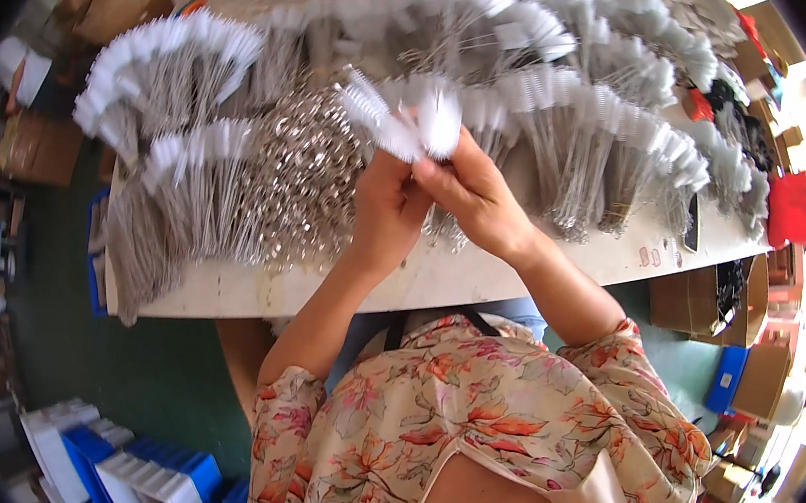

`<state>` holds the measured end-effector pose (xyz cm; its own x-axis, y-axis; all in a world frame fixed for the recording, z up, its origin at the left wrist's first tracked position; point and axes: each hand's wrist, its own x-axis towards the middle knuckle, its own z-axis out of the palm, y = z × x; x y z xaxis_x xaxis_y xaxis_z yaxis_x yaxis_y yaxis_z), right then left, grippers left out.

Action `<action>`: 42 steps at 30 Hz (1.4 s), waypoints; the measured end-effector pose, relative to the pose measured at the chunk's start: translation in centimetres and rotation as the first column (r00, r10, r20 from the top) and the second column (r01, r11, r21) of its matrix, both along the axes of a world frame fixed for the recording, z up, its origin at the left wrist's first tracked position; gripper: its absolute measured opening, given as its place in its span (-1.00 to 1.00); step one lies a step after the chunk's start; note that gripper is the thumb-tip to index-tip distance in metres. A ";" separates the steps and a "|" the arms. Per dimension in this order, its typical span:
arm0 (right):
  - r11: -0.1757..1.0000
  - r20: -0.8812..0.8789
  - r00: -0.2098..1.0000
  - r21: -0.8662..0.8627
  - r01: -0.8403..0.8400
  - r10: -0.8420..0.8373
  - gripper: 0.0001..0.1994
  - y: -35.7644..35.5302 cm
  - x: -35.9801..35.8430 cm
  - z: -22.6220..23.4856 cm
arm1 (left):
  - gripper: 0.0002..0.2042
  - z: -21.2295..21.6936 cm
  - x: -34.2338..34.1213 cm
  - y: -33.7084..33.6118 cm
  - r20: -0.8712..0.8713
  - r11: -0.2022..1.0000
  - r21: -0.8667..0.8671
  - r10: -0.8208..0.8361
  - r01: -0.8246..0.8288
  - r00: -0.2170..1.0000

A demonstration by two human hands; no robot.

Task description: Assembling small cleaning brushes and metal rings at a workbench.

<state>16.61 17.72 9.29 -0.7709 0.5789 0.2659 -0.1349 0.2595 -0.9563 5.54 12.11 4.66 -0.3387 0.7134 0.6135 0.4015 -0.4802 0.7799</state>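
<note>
Floral sleeves [464, 422], both hands [433, 196] raised together, pinching white brushes [406, 121]

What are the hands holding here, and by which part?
Both hands, left hand and right hand, hold a small bunch of white bristle brushes by their wire stems, below the bristles.

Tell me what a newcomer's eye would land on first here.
First come the fans of white-bristled wire brushes spread over most of the white table. Next, at the middle, the left hand and right hand meet around a few brushes with their white tips up. Just left of the hands lies a glinting heap of metal rings.
</note>
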 end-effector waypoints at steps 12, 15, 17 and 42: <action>0.452 -0.274 0.927 -0.882 -0.136 -0.256 -0.79 -1.7 1.4 -6.5 | -0.72 -5.5 1.6 -4.4 -0.376 0.987 0.159 0.089 -0.030 0.922; 0.679 -0.171 0.984 -0.718 -0.153 0.041 -0.84 1.3 5.0 -3.8 | -0.66 -7.2 1.8 -6.7 -0.327 0.998 0.055 0.044 -0.027 0.944; 0.990 0.505 0.852 -0.039 -0.137 0.138 -0.84 2.5 7.2 -1.3 | -0.69 -8.8 1.6 -8.6 -0.245 0.994 -0.112 -0.046 0.019 0.968; 0.353 0.220 0.624 -0.931 -0.096 0.750 -0.78 -2.2 7.5 -7.1 | -0.75 -6.3 2.5 -10.2 -0.456 0.980 0.081 -0.126 0.182 0.881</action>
